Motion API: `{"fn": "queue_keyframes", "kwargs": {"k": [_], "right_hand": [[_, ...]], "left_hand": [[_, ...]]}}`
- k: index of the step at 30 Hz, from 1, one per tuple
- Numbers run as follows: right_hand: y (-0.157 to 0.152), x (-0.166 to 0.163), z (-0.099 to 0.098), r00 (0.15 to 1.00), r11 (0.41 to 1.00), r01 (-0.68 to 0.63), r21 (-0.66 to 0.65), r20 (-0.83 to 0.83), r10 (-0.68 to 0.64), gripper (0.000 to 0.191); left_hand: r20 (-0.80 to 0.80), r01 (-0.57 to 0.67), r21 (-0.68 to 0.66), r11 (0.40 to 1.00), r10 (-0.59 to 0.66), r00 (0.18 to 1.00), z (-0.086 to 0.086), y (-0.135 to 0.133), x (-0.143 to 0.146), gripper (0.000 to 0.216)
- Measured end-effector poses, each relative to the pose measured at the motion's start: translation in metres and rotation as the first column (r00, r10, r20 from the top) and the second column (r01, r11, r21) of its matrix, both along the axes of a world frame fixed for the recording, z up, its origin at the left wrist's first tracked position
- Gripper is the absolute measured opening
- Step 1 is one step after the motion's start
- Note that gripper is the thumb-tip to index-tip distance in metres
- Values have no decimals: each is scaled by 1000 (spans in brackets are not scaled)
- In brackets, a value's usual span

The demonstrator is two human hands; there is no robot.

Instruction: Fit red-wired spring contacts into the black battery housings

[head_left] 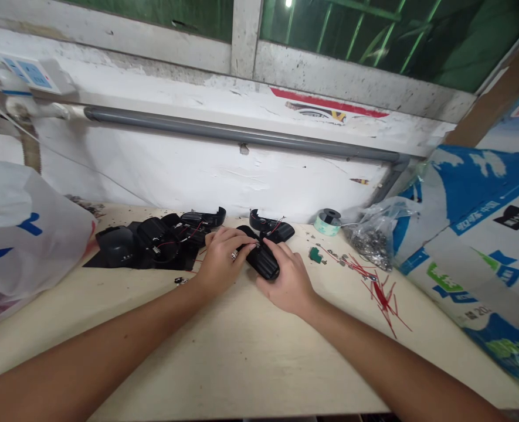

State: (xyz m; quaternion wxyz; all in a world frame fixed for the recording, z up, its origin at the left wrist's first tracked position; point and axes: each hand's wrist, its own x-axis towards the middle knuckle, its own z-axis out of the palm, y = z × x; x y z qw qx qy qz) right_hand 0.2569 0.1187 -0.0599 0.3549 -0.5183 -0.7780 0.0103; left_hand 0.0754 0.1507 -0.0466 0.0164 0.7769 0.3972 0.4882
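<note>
Both hands meet over a black ribbed plastic shell at the middle of the cream worktable. My left hand curls its fingers onto the shell's upper left end, a ring showing on one finger. From the right, my right hand wraps round the shell, fingers closed on its far edge. Just behind lies another black shell with red wires. A pile of black shells with wires lies to the left.
A white plastic bag sits at the left edge. A roll of wire or tape, a clear bag of small metal parts, a small green part and loose red wires lie right. Printed cartons stand at the far right.
</note>
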Motion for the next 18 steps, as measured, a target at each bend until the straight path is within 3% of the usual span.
{"fn": "queue_keyframes", "kwargs": {"k": [14,18], "right_hand": [[0,-1,2,999,1000,-18,-16,-28,17,68],[0,0,4,996,999,-29,-27,-80,27,68]], "left_hand": [[-17,102,-99,990,-104,994,0,-2,-1,26],[-56,70,-20,997,-71,996,1,4,-7,36]]}}
